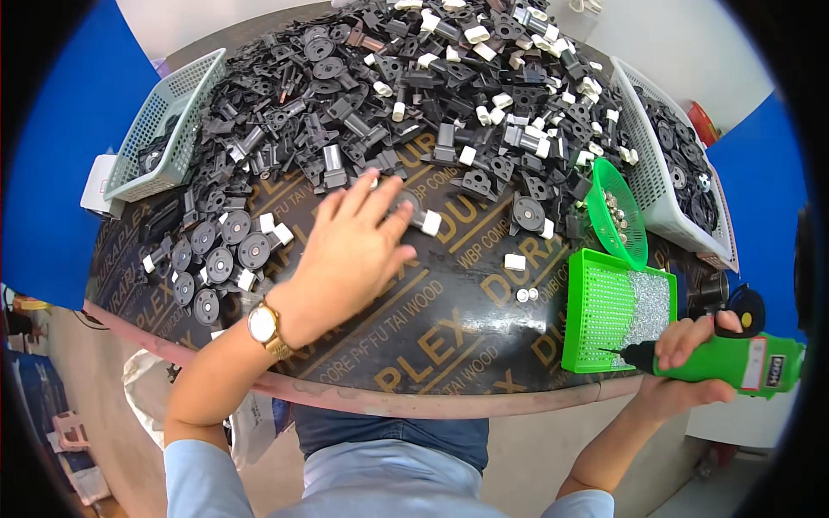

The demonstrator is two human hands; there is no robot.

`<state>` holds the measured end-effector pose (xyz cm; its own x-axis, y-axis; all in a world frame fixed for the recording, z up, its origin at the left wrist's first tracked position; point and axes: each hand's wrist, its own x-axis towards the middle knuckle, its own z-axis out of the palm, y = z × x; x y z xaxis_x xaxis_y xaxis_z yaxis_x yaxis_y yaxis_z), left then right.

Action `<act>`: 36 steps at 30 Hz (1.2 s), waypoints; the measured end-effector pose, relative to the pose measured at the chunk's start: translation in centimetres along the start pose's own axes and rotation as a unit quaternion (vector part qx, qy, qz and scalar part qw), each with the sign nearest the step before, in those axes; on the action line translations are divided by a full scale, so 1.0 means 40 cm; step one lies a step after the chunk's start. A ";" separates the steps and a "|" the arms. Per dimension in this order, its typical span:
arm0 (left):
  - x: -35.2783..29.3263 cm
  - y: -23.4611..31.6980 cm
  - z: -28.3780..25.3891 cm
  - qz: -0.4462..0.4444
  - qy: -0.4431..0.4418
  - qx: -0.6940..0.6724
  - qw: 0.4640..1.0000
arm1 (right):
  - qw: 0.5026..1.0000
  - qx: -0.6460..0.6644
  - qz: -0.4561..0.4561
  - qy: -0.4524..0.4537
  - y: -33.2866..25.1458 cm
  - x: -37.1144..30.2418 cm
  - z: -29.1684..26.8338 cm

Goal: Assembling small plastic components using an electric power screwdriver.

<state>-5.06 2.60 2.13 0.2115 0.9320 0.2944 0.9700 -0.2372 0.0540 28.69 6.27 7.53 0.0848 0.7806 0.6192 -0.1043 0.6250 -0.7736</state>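
Note:
My left hand [354,242], a gold watch on its wrist, reaches over the middle of the table with fingers spread. Its fingertips are at the near edge of a big pile of black plastic parts [345,121], many with white caps. Right beside these fingers lies a black part with a white cap [429,223]; whether they touch it, I cannot tell. On the right, my right hand [686,354] is wrapped round a green electric screwdriver [734,363]. Its thin bit points left over a green tray [590,315] of small silvery screws [649,306].
A green colander [617,211] with small metal pieces stands behind the tray. Baskets of black parts flank the pile, one grey-green [164,129], one white [656,173]. Several round-ended black parts [220,263] lie at left. A loose white cap [515,262] and two small round pieces [527,294] lie mid-table.

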 end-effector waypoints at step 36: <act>-0.044 0.138 0.076 0.091 0.078 -0.239 0.963 | 0.986 0.034 0.041 -0.158 0.102 -0.004 0.425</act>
<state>0.29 0.47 -1.01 0.3164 0.8192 0.4783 0.7439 -0.5271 0.4107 11.40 8.69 6.57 -0.2387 0.7827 0.5748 -0.1653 0.5505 -0.8183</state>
